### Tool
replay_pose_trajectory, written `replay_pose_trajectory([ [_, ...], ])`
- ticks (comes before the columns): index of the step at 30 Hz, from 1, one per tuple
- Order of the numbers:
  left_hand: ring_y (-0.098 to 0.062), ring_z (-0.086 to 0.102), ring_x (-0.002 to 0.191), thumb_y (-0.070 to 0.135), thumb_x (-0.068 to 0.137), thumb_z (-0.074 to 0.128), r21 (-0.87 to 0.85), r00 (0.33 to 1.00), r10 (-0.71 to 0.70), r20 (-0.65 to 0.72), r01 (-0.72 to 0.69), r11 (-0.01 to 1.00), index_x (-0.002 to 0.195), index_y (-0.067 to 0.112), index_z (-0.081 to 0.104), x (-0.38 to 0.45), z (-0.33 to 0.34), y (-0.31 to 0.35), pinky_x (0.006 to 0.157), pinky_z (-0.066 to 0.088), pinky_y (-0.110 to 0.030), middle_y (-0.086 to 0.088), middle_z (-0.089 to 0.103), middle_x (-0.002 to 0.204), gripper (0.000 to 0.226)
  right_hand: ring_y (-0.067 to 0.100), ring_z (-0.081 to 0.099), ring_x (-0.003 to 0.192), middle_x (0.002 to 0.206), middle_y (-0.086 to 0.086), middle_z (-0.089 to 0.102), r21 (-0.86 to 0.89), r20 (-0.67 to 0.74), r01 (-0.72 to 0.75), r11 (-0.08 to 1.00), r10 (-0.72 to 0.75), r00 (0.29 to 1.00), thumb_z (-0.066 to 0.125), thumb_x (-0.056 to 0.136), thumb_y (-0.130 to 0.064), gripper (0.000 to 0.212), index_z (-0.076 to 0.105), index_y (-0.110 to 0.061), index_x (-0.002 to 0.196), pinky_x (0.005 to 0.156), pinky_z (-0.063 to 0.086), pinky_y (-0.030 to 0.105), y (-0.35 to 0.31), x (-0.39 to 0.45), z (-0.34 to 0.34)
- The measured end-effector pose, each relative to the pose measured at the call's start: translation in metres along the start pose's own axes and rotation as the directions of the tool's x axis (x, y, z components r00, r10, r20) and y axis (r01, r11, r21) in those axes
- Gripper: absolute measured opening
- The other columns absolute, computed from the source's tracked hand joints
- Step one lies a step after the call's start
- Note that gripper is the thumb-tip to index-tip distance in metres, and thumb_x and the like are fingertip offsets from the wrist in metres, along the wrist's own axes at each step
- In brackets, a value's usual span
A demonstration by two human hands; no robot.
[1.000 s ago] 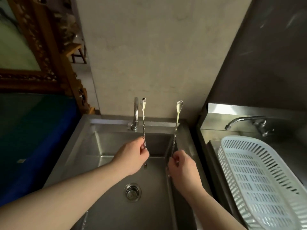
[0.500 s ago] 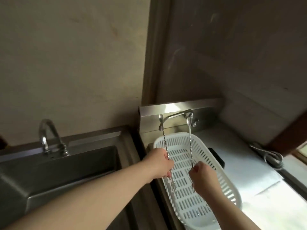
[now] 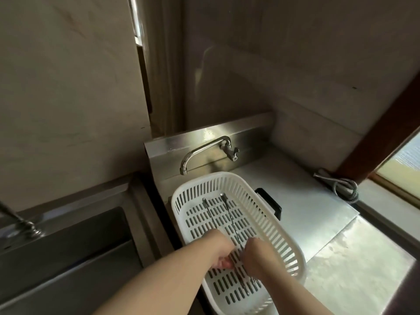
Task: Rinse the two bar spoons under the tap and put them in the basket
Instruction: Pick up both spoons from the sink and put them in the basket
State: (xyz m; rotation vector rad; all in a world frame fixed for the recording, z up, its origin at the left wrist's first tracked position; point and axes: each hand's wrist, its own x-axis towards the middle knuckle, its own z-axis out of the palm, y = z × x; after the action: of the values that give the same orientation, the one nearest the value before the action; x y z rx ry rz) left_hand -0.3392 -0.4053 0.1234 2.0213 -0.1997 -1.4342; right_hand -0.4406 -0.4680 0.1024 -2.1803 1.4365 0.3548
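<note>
While two bare forearms reach in from the lower edge, both hands sit low inside one white plastic basket (image 3: 284,233), an oblong tub with rounded corners, slotted walls and a slotted floor. Two bar spoons lie along that floor, side by side and nearly parallel, bowls toward the far end: the left bar spoon (image 3: 210,214) and the right bar spoon (image 3: 229,214), both thin, dark-looking metal with twisted stems. The left hand (image 3: 221,252) is curled, its fingers pinched at the near part of the left spoon's stem; the right hand (image 3: 256,258) is likewise curled over the near part of the right spoon's stem. Whether either spoon rests fully on the basket floor cannot be told.

The basket stands on a brushed steel counter (image 3: 306,201), with one black handle-shaped object (image 3: 271,202) just beside its right wall. One curved chrome tap (image 3: 204,151) projects from the steel backsplash beyond the basket. To the left lies one deep steel sink (image 3: 68,246), with a second tap (image 3: 20,221) blurred at its back edge. One coil of braided metal hose (image 3: 345,189) lies near the window frame at right.
</note>
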Motion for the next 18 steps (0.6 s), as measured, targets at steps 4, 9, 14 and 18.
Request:
replay_pose_trajectory([
  [4,-0.013,0.066,0.039,0.004,0.086,0.064,-0.041,0.994,-0.063,0.085,0.067,0.997,0.073,0.007,0.061,0.006,-0.004,0.0,0.042,0.054,-0.022,-0.002,0.065,0.042,0.014,0.016,0.069,0.089,0.099,0.002,0.068,-0.04,0.039,-0.007,0.999,0.009,0.999,0.054,0.098,-0.023,0.015,0.065,-0.013,0.103,0.078,0.058,0.026,-0.001,0.004,0.002],
  [9,-0.017,0.07,0.046,0.001,0.083,0.067,-0.072,0.989,-0.098,0.11,0.106,0.992,0.071,0.004,0.061,0.012,-0.002,0.0,0.06,0.062,-0.032,-0.006,0.066,0.044,0.014,0.02,0.067,0.096,0.115,0.007,0.067,-0.085,0.073,-0.018,0.996,0.024,0.997,0.054,0.096,-0.011,0.016,0.063,-0.008,0.109,0.08,0.057,0.026,-0.003,0.005,0.0],
  [14,-0.031,0.075,0.068,0.003,0.081,0.07,-0.056,0.991,-0.128,0.05,0.13,0.99,0.092,0.002,0.07,0.02,0.003,-0.007,0.066,0.062,-0.04,-0.016,0.074,0.084,0.011,0.018,0.06,0.083,0.113,0.007,0.067,-0.125,0.05,0.024,0.992,-0.018,0.999,0.051,0.094,-0.005,0.019,0.062,-0.008,0.109,0.054,0.041,0.018,0.001,0.008,0.002],
  [18,-0.028,0.075,0.07,0.011,0.081,0.074,-0.069,0.988,-0.14,0.066,0.144,0.987,0.097,0.004,0.068,0.02,0.001,-0.007,0.065,0.063,-0.037,-0.016,0.072,0.094,0.018,0.017,0.059,0.085,0.112,0.005,0.065,-0.111,0.025,0.042,0.993,-0.039,0.999,0.05,0.093,-0.005,0.022,0.061,-0.01,0.111,0.065,0.045,0.021,0.004,0.008,0.006],
])
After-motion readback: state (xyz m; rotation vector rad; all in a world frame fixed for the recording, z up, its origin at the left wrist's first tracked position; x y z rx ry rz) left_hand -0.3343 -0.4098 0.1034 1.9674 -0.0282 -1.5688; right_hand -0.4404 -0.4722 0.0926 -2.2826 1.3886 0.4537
